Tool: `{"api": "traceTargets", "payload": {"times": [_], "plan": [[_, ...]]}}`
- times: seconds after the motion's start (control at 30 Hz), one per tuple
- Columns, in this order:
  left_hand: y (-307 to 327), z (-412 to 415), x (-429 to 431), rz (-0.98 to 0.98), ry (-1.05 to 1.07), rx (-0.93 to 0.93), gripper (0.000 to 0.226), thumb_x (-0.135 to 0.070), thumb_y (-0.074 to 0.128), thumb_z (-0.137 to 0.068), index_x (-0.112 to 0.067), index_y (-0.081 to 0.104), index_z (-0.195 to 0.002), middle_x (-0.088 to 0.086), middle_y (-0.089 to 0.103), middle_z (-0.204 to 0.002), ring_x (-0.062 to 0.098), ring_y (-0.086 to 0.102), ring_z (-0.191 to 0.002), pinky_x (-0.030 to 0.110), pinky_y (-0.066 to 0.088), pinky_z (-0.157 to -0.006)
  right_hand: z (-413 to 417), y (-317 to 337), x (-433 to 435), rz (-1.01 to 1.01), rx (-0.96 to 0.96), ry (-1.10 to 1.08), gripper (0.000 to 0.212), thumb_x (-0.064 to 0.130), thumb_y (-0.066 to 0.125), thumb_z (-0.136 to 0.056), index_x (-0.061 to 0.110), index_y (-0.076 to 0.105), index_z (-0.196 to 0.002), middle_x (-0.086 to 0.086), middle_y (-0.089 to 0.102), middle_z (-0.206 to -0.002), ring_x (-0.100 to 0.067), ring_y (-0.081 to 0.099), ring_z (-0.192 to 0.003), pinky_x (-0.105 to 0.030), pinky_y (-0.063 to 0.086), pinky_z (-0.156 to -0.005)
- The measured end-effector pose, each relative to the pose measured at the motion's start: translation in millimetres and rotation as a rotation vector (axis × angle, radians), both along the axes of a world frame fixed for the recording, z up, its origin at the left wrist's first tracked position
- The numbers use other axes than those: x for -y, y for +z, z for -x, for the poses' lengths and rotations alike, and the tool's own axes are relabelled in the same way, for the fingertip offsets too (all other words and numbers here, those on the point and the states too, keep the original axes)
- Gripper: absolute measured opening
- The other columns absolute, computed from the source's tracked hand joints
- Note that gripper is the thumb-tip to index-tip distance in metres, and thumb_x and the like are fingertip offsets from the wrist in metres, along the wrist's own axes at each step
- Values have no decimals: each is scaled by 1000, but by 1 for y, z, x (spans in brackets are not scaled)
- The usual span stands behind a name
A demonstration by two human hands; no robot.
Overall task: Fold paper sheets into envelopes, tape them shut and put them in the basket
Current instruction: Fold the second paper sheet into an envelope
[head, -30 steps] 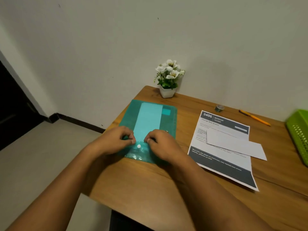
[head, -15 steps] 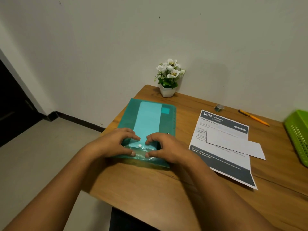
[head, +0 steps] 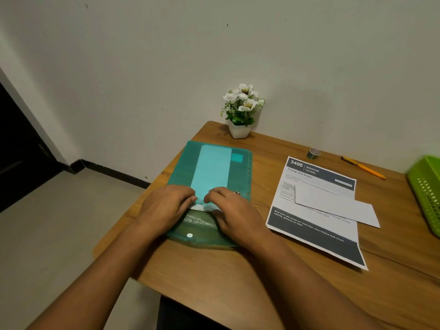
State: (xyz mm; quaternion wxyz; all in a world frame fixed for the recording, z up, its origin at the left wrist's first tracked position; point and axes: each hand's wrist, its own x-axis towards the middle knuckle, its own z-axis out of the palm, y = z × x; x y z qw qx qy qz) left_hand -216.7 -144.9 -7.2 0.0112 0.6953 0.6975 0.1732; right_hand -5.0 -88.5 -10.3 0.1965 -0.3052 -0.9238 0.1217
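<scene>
Two hands: left hand [head: 166,206] and right hand [head: 234,215], fingers curled, pinch the paper sheets [head: 202,207] at the folder's mouth.
Folder [head: 238,177]: teal, flap open toward near edge.
Printed sheet [head: 316,220]: right of folder; reads "3406 BEDROOM", "Change Bed Sheets".
Folded paper [head: 333,203]: lies on printed sheet.
Basket [head: 426,186]: green, far right.
Tape roll [head: 313,153]: far, near pen [head: 363,171].

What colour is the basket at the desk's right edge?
The basket is bright lime green, with rows of small holes; the head view shows it.
</scene>
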Motion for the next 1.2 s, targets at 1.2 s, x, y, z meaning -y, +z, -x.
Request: {"api": "traceTargets", "payload": {"times": [1.2], "plan": [[-5, -1, 2, 15, -9, -36, 42, -51, 66, -93, -32, 69, -131, -10, 63, -139, 13, 56, -126, 34, 48, -97, 0, 10, 10, 313, -296, -134, 9, 29, 60, -101, 28, 69, -99, 12, 62, -112, -6, 55, -104, -29, 49, -89]]}}
